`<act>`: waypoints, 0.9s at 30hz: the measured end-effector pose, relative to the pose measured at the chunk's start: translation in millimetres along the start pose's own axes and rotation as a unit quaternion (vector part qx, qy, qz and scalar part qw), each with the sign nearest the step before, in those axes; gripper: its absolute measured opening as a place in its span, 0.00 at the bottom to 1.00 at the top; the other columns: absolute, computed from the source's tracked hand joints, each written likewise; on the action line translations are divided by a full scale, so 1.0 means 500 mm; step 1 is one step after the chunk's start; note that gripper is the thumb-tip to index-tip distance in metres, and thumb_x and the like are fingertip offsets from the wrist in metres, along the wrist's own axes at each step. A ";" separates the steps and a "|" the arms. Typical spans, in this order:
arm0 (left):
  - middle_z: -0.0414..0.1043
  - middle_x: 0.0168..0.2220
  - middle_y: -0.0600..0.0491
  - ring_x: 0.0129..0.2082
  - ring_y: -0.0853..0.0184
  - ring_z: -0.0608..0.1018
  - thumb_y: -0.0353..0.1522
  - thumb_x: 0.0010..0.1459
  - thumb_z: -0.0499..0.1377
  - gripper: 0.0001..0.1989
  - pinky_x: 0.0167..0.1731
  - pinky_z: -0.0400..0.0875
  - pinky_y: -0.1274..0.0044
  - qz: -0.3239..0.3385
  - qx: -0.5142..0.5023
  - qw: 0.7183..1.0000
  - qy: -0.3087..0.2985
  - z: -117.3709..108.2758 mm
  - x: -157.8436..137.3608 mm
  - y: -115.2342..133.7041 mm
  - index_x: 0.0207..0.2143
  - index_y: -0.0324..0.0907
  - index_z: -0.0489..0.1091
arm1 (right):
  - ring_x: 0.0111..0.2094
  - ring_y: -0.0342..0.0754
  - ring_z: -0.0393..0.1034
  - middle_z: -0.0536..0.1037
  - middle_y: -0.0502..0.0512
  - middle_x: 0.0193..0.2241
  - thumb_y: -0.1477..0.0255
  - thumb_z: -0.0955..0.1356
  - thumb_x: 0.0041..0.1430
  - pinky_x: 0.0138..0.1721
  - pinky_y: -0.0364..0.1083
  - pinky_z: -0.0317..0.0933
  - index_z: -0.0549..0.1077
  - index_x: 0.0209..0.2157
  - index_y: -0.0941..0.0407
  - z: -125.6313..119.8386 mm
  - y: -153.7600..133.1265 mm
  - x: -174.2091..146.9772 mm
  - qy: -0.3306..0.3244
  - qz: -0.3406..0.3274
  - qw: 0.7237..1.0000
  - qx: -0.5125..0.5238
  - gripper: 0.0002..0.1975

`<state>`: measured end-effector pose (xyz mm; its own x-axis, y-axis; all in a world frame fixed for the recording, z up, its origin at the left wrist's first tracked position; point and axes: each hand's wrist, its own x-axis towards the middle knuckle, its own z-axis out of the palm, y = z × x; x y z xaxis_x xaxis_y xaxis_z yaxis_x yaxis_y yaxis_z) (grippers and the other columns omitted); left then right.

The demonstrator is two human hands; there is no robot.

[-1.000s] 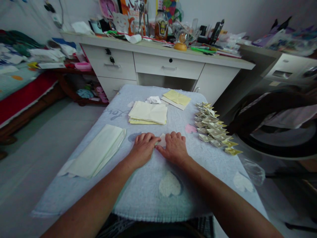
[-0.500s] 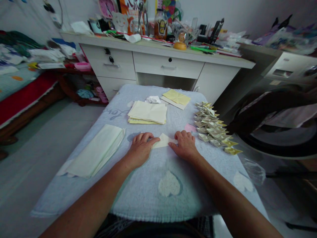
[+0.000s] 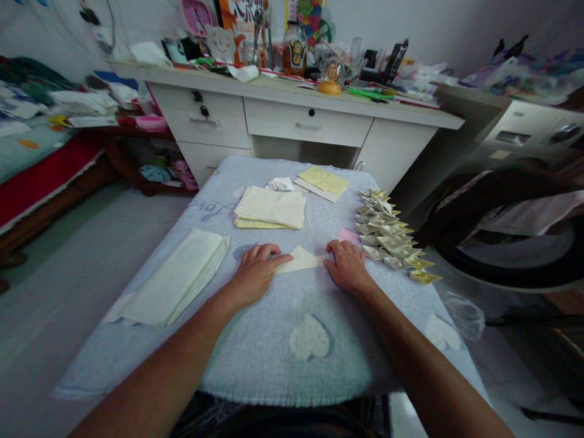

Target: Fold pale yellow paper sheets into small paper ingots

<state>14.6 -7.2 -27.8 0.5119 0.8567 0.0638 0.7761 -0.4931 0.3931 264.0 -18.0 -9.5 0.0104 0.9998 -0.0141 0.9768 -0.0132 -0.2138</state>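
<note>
A small folded paper (image 3: 300, 259) lies flat on the cloth, pale cream, with a peak in the middle and a narrow strip along its lower edge. My left hand (image 3: 259, 271) holds its left end down, the thumb stretched over the paper and the fingers curled on the cloth. At the right end, my right hand (image 3: 347, 266) has its thumb on the tip of the strip, with bent fingers beside it. To the right stand rows of folded paper boats (image 3: 392, 237). Behind the hands lies a stack of cream and yellow sheets (image 3: 270, 208).
A thick folded pale sheaf of paper (image 3: 176, 277) lies at the left on the cloth-covered table (image 3: 255, 365). Yellow and white sheets (image 3: 323, 181) and a crumpled white tissue (image 3: 280, 184) are at the back. A white desk (image 3: 310, 118) stands beyond, a washing machine (image 3: 524, 134) at right.
My right hand has slid slightly right along the paper, baring more of the strip. My left hand stays on the left end. The view has shifted a little.
</note>
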 end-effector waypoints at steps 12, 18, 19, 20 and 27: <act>0.68 0.47 0.49 0.49 0.60 0.66 0.26 0.56 0.49 0.21 0.50 0.60 0.66 0.006 -0.109 0.989 0.097 -0.011 0.011 0.031 0.51 0.45 0.67 | 0.42 0.54 0.62 0.72 0.59 0.40 0.73 0.64 0.57 0.42 0.50 0.51 0.70 0.38 0.58 -0.041 -0.058 -0.019 0.072 -0.093 0.991 0.057 0.07; 0.70 0.42 0.50 0.46 0.60 0.68 0.26 0.58 0.48 0.14 0.48 0.60 0.66 0.000 -0.121 0.986 0.117 -0.012 0.015 0.032 0.42 0.43 0.70 | 0.40 0.51 0.62 0.70 0.57 0.37 0.72 0.65 0.57 0.41 0.49 0.52 0.72 0.35 0.56 0.000 -0.087 -0.016 0.010 -0.183 0.979 0.093 0.05; 0.70 0.42 0.50 0.46 0.60 0.68 0.26 0.58 0.49 0.13 0.48 0.60 0.66 0.002 -0.123 0.985 0.123 -0.014 0.014 0.031 0.41 0.42 0.70 | 0.40 0.52 0.61 0.70 0.57 0.38 0.73 0.65 0.56 0.42 0.49 0.52 0.72 0.36 0.56 0.006 -0.084 -0.018 0.012 -0.192 0.976 0.101 0.06; 0.69 0.42 0.50 0.45 0.60 0.68 0.27 0.59 0.49 0.12 0.48 0.60 0.66 0.008 -0.124 0.984 0.129 -0.016 0.013 0.030 0.41 0.43 0.70 | 0.41 0.52 0.61 0.70 0.57 0.38 0.73 0.66 0.55 0.42 0.50 0.52 0.72 0.37 0.56 0.010 -0.080 -0.020 0.015 -0.201 0.973 0.110 0.07; 0.66 0.40 0.51 0.44 0.59 0.66 0.33 0.53 0.60 0.04 0.45 0.61 0.66 0.016 -0.055 0.992 0.111 -0.001 0.014 0.039 0.31 0.43 0.69 | 0.43 0.53 0.60 0.69 0.57 0.40 0.73 0.68 0.50 0.44 0.51 0.53 0.71 0.39 0.56 0.022 -0.064 -0.029 0.024 -0.231 0.961 0.149 0.11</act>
<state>33.1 -10.7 -19.1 0.4318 0.8596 0.2731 0.7100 -0.5107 0.4849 230.3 -32.3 -13.1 -0.3939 0.8986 0.1931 0.7747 0.4377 -0.4564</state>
